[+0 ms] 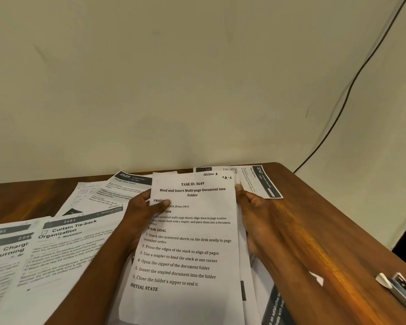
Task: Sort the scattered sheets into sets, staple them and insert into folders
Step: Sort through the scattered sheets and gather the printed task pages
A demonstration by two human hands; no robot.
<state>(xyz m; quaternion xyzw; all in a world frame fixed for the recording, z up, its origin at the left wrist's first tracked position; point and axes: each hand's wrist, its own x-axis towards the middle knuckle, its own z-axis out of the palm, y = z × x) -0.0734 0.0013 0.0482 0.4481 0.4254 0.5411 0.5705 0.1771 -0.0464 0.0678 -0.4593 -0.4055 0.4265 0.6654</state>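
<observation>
A stack of white sheets, topped by a page headed "TASK ID: 3649", is held up over the wooden desk. My left hand grips its left edge, thumb across the printed face. My right hand holds the right edge, fingers behind the stack. More printed sheets lie scattered on the desk: "Curtain Tie-back Organization" at the left, sheet "2659" behind my left hand, sheet "2747" at the far right. A metal stapler lies at the right edge.
The desk stands against a plain cream wall. A black cable runs down the wall to the desk's far right corner. Bare wood shows along the right side between the sheets and the stapler. Other sheets lie under the held stack.
</observation>
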